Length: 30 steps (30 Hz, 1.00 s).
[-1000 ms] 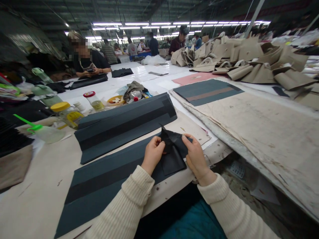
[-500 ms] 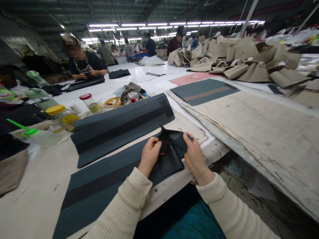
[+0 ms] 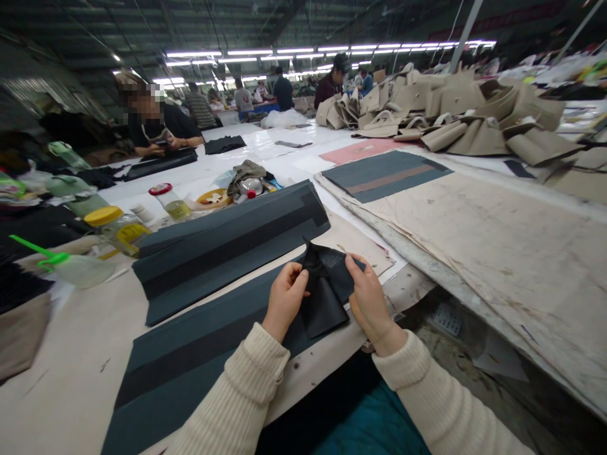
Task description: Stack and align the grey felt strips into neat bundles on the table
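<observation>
Between my two hands is a black piece of thin material (image 3: 325,304), folded and creased, with a peak sticking up near its middle. My left hand (image 3: 288,296) pinches its left side between thumb and fingers. Its right edge is gripped by my right hand (image 3: 368,297). Beneath the hands lies a long dark blue-green panel (image 3: 190,335) with a black strip along it. Behind that rests a stack of similar dark panels (image 3: 232,243), also carrying a black strip.
Glue-like squeeze bottle (image 3: 78,268), yellow-lidded jar (image 3: 118,229) and red-lidded jar (image 3: 171,201) stand at left. Another dark panel with a brown strip (image 3: 393,177) lies on the right board. Beige bag pieces (image 3: 455,107) are heaped beyond. A co-worker (image 3: 159,120) sits across the table.
The view has shifted very slightly. Both hands keep their hold on the black piece, whose left part is a little differently creased between the fingers.
</observation>
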Tool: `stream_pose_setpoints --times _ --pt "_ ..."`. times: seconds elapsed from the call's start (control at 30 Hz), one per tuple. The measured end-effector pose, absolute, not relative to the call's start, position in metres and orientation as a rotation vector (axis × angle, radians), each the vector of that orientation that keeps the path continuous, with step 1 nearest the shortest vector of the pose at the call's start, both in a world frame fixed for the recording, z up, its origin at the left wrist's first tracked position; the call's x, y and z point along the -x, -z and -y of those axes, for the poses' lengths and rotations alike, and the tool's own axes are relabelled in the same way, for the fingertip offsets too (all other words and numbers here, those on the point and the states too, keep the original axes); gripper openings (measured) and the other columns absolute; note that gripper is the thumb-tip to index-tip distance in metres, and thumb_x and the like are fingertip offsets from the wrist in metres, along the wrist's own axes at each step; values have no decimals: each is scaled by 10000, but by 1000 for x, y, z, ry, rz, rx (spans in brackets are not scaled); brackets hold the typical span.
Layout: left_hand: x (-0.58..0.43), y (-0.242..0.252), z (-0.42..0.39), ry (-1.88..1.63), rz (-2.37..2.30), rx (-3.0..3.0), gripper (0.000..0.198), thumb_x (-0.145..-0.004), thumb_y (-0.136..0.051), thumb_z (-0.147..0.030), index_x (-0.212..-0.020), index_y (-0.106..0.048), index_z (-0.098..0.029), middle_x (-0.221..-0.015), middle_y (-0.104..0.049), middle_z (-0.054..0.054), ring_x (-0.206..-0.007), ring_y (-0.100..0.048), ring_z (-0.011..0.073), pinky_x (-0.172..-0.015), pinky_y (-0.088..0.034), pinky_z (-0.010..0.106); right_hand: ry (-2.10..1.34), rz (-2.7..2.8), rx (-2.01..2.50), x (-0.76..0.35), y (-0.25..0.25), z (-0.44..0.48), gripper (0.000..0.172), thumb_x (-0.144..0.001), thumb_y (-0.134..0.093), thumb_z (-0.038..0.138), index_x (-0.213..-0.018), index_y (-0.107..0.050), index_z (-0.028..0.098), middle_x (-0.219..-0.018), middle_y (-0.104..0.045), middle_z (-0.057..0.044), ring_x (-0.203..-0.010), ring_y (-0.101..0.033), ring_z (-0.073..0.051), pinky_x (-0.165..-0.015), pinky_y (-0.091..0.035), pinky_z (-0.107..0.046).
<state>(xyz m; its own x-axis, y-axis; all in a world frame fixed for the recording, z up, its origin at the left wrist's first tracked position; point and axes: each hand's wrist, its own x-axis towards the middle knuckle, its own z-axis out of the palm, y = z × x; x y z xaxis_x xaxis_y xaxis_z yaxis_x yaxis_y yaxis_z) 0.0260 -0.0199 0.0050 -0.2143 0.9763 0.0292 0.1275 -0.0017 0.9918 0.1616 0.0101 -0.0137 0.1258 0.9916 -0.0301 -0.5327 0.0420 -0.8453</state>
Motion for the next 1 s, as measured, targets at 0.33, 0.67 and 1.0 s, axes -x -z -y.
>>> stream_pose_setpoints --times 0.33,0.67,1.0 --pt "-31 -18 30 -1266 -1335 -1536 222 -832 -436 -308 -914 -610 -197 -937 -649 44 -915 -583 178 -838 -448 298 -1140 774 907 -183 10 -15 370 -766 -529 398 -1081 -516 203 -1090 -571 -50 -1020 -524 -173 -915 -392 -365" --pt "-28 -2 21 -1101 -1452 -2015 186 -795 -474 -185 -886 -631 -226 -994 -639 37 -995 -531 185 -920 -394 363 -171 2182 1099 -203 -29 2 329 -871 -349 212 -1123 -560 181 -1276 -479 -76 -1224 -358 -198 -1064 -153 -424" --pt "-29 -1 21 -1015 -1472 -2097 181 -797 -471 -200 -882 -629 -223 -1005 -637 51 -985 -538 196 -907 -409 404 -131 2533 1282 -206 5 -17 566 -875 -334 451 -1296 -399 78 -1361 -345 -160 -1272 -291 -245 -1023 -268 -414"
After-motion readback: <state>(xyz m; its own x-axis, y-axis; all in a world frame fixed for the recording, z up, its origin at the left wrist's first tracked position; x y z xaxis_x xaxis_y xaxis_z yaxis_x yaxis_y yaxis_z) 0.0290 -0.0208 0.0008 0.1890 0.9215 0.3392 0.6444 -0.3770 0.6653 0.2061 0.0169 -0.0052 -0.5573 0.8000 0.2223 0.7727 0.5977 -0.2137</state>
